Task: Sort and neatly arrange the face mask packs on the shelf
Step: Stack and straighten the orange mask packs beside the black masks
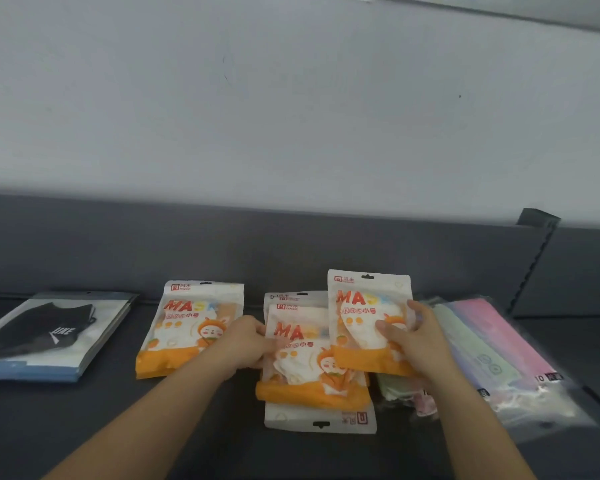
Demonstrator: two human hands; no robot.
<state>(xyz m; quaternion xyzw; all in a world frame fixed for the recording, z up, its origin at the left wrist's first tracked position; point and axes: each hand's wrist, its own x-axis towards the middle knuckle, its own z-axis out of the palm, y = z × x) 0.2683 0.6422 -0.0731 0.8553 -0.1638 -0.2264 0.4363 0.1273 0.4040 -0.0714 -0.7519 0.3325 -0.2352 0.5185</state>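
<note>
While the right hand (418, 336) grips a lifted orange pack (369, 322), the left hand (246, 341) should steady the lower-centre pile (312, 379) it presses, squaring edges.

Both bare forearms reach forward from the lower edge, converging slightly toward the centre. Left hand (245, 342): palm down, fingers curled and pointing right, fingertips pressed on what lies under them. Right hand (414, 336): raised a little higher, thumb in front and fingers behind, its grip closed. The two hands are apart, not touching.
</note>
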